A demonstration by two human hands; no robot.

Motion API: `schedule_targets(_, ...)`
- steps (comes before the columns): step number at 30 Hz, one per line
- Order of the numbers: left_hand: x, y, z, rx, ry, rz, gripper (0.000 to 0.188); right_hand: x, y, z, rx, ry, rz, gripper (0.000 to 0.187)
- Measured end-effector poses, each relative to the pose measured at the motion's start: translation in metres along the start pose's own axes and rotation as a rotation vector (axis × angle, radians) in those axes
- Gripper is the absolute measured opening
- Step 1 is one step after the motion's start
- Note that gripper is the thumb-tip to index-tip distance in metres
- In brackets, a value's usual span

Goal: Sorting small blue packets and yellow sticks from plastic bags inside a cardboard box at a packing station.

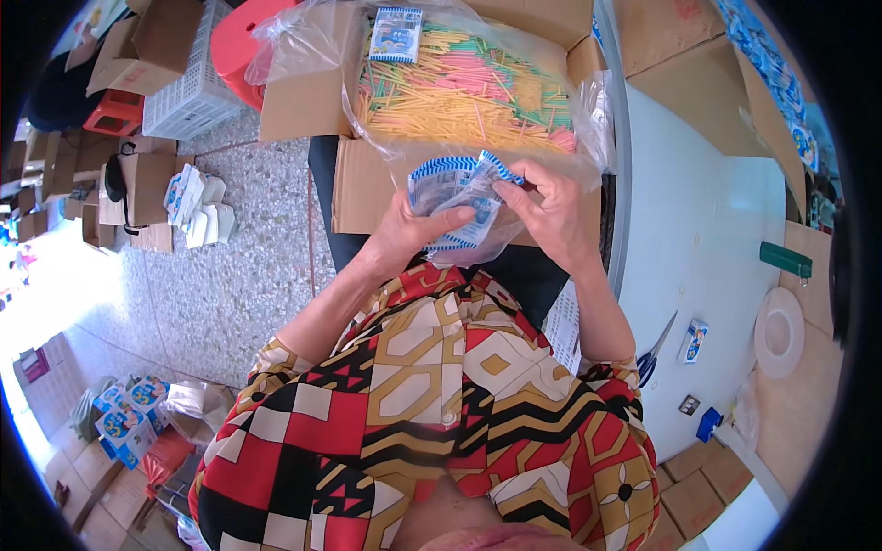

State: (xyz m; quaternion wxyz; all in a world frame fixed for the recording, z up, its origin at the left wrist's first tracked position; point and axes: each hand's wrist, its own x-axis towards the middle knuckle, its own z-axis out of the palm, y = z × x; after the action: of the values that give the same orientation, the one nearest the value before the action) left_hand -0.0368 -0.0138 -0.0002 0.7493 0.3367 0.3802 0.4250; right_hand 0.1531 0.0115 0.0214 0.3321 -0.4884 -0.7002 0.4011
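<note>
A clear plastic packet [448,184] with blue-striped edges is held near the centre of the frame, in front of the carton [360,188] at upper centre. By the left hand [395,237] its left side is gripped, the thumb laid across the film; by the right hand [556,209] the upper right corner is pinched between thumb and fingers. Whether the packet's mouth is parted cannot be told, as the film is creased and overlapping.

In the carton, pastel sticks [441,115] are heaped inside a loose clear liner [595,119], and a small packet [395,35] is laid on them at the upper left.

The step in hand appears to be the handling of the film edge. For this, the left thumb is best pressed lightly, so that the layers are not pinned together, and the striped edge should be worked gently from the corner, since thin film could be split by a hard pull. The liner should be kept from being caught underneath.
</note>
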Motion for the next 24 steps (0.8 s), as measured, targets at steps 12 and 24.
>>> schedule_targets(12, 0.008, -0.007, -0.011, 0.211, 0.049, 0.072, 0.031, 0.005, -0.029, -0.005, 0.193, 0.037, -0.025, 0.026)
schedule_targets(24, -0.003, -0.016, 0.002, 0.076, 0.182, 0.041, 0.018, -0.009, -0.032, -0.007, -0.347, 0.048, -0.535, 0.027)
